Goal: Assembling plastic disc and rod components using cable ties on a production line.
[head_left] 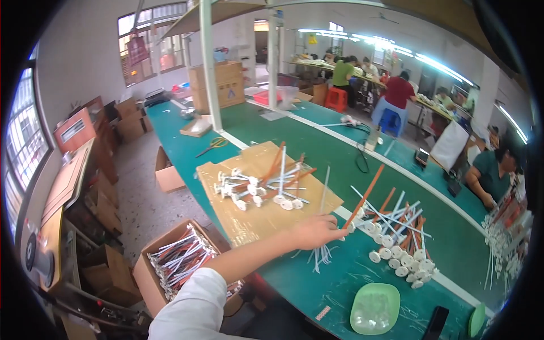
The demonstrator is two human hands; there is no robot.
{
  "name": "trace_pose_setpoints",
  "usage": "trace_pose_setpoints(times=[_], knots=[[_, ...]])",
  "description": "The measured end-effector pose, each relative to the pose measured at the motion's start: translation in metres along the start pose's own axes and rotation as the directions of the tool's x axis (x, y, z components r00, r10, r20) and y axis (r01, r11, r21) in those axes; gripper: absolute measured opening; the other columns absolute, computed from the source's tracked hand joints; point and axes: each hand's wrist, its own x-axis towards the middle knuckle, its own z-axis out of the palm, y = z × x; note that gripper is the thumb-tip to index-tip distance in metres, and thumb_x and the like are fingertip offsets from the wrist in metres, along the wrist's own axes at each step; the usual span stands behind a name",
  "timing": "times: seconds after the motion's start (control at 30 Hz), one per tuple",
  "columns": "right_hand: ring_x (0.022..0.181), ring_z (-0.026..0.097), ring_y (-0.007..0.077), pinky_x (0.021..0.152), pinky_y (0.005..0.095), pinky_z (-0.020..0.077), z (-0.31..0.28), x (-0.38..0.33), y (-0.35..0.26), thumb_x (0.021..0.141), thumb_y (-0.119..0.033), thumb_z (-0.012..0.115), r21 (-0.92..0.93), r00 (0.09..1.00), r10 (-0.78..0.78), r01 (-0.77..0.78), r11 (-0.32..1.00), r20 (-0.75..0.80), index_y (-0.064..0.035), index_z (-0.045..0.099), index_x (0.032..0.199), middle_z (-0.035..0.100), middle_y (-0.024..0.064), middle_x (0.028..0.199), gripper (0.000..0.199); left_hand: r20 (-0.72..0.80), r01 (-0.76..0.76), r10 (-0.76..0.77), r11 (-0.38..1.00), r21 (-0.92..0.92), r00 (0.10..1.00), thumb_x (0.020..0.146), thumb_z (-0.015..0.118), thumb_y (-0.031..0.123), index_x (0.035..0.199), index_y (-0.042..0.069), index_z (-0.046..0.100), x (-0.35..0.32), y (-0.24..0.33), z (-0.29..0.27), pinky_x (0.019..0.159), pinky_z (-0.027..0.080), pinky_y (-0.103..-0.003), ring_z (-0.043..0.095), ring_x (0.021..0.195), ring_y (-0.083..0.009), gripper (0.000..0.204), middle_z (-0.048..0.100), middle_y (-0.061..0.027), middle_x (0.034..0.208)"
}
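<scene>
My left hand [316, 232] reaches across the green table, fingers closed at the lower end of an upright, tilted orange stick [364, 195]. A white round disc shows at that end, beside the fingertips. Behind the hand stands a pale stick [325, 190]; whether the hand touches it I cannot tell. Thin whitish strips [321, 258] lie under the hand. Just right of it is a pile of white discs [401, 260] on orange and pale blue sticks. More disc-ended sticks [258, 190] lie to the left on brown cardboard [249, 226]. My right hand is out of view.
A carton [148, 277] full of sticks stands low at left. Near the front edge are a green dish [375, 309] of clear pieces and a black phone [436, 323]. Scissors [212, 146] lie farther back. A co-worker [490, 175] sits at the right; others work behind.
</scene>
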Motion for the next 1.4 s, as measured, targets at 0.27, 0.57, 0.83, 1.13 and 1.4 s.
trace_pose_setpoints(times=[0.27,0.57,0.83,1.13,1.4], knots=[[0.08,0.063,0.0466,0.072,0.0492,0.0512,0.01,0.013,0.001,0.089,-0.013,0.059,-0.121,0.999,-0.015,0.011,0.993,-0.033,0.001,0.068,0.09,0.066,0.0273,0.086,0.017,0.294,0.226,-0.272,0.957,0.183,0.916,0.095,0.054,0.023,0.114,0.019,0.062,-0.021,-0.054,-0.022,0.077,0.052,-0.047,0.068,0.086,-0.0338,0.02,0.065,-0.0148,0.085],[0.081,0.063,0.0463,0.072,0.0496,0.051,0.033,-0.005,0.015,0.089,-0.014,0.059,-0.209,0.997,-0.003,-0.014,0.978,-0.079,0.001,0.068,0.091,0.066,0.0269,0.086,0.018,0.09,0.29,-0.31,0.939,0.185,0.947,0.099,0.052,0.026,0.115,0.016,0.061,-0.06,-0.04,-0.051,0.078,0.051,-0.048,0.067,0.092,-0.034,0.02,0.067,-0.0138,0.089],[0.081,0.063,0.0461,0.072,0.0501,0.0509,0.064,-0.033,0.025,0.09,-0.015,0.06,-0.283,0.992,0.003,-0.04,0.958,-0.128,0.0011,0.068,0.092,0.066,0.0266,0.086,0.018,-0.164,0.288,-0.295,0.956,-0.064,0.941,0.1,0.056,0.024,0.118,0.012,0.06,-0.068,0.037,-0.061,0.075,0.05,-0.048,0.063,0.085,-0.0362,0.022,0.065,-0.0148,0.086],[0.082,0.063,0.0458,0.072,0.0505,0.0507,0.104,-0.055,0.045,0.09,-0.016,0.06,-0.338,0.975,0.013,-0.09,0.937,-0.224,0.0012,0.067,0.093,0.066,0.0262,0.086,0.019,-0.358,0.144,-0.275,0.925,-0.353,0.892,0.099,0.059,0.014,0.119,0.007,0.062,-0.051,0.105,-0.066,0.075,0.052,-0.042,0.065,0.086,-0.0319,0.021,0.069,-0.0141,0.094],[0.088,0.065,0.044,0.078,0.0528,0.0502,0.027,-0.08,-0.036,0.092,-0.023,0.063,-0.039,0.858,0.184,-0.231,0.972,-0.479,0.0002,0.066,0.097,0.066,0.0265,0.089,0.024,-0.254,0.225,-0.483,0.73,-0.646,0.838,0.09,0.074,0.018,0.116,0.003,0.066,0.048,0.136,-0.021,0.078,0.056,-0.031,0.069,0.088,-0.0165,0.03,0.072,-0.0111,0.098]])
